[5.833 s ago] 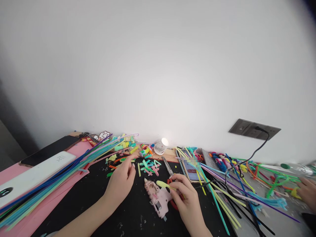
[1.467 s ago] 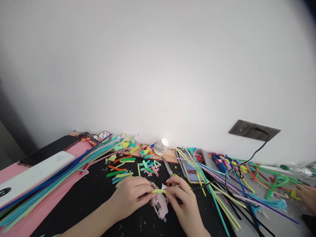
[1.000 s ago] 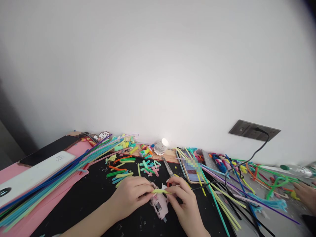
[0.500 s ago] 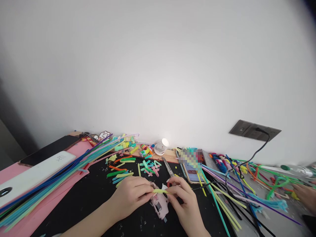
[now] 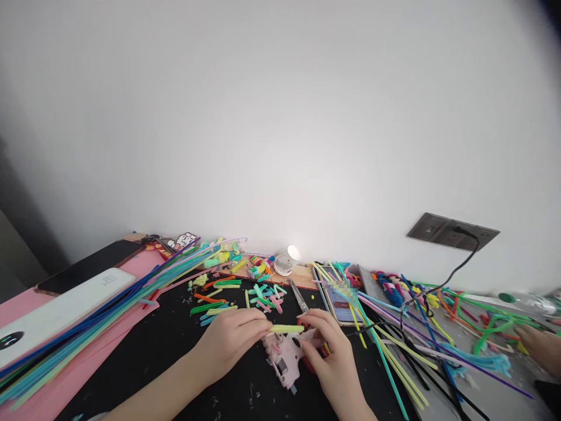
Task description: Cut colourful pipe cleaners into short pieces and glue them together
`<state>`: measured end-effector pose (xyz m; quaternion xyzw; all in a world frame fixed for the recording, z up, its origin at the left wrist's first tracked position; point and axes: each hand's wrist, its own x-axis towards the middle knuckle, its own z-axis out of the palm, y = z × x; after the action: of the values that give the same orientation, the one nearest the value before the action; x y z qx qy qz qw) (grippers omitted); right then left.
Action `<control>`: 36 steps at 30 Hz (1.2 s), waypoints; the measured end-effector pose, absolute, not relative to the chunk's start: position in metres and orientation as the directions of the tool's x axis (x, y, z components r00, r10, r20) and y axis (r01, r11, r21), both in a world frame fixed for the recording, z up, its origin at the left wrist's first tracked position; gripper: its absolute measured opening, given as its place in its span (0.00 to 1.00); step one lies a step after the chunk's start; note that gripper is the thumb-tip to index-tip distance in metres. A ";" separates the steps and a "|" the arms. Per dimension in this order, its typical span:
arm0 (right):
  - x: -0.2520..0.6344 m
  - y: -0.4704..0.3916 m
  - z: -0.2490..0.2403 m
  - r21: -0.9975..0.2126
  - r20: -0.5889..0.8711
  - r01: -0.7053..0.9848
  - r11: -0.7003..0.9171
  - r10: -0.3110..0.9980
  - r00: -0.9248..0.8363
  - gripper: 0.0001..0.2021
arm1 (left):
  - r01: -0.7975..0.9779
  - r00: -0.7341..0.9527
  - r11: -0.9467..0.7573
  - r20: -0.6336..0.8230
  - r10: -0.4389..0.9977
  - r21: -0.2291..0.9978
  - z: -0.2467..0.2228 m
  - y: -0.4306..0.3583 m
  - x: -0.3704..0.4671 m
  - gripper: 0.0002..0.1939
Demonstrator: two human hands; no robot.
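Observation:
A short yellow-green pipe cleaner piece (image 5: 287,329) sticks out from the pinched fingertips of my left hand (image 5: 239,342), its right end free. Below it is a pale pink hot glue gun (image 5: 287,362) with a small grey patch on its handle. My right hand (image 5: 328,345) curls its thumb and fingers about the right end of the glue gun; the fingertips are partly hidden. Scissors (image 5: 298,295) lie point away from me, with their red handles partly covered by my right hand.
Cut pipe cleaner pieces (image 5: 267,297) lie on the black mat (image 5: 144,362). Long pipe cleaners (image 5: 131,310) cross the pink sheet at left. A paper cup (image 5: 287,260), a phone (image 5: 342,307) and a black cable (image 5: 412,292) are beyond. Another person's hand (image 5: 539,348) is far right.
My right hand has let go of the yellow-green piece and moved to the glue gun, which sits slightly turned. My left hand keeps the piece, now held level.

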<state>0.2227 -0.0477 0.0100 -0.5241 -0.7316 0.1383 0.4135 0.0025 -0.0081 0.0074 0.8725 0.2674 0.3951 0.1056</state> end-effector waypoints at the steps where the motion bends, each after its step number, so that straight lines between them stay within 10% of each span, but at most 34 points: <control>1: 0.223 -0.048 0.010 -0.624 0.466 0.674 0.396 0.881 -0.086 0.16 | 0.402 0.522 -0.821 0.635 0.570 0.406 0.007 -0.007 0.001 0.12; 18: 0.221 -0.045 0.012 -0.541 0.493 0.743 0.394 0.864 -0.099 0.12 | 0.922 0.179 -0.270 0.315 0.932 0.276 0.007 0.038 -0.060 0.15; 36: 0.216 -0.049 0.007 -0.424 0.274 0.820 0.385 0.917 -0.289 0.33 | 0.840 0.409 -0.422 0.114 0.906 0.342 0.016 0.028 -0.053 0.10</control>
<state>0.2163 -0.0485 0.0075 -0.5454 -0.7964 0.1010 0.2410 -0.0526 0.0277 0.0162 0.8312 0.5249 0.1418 0.1162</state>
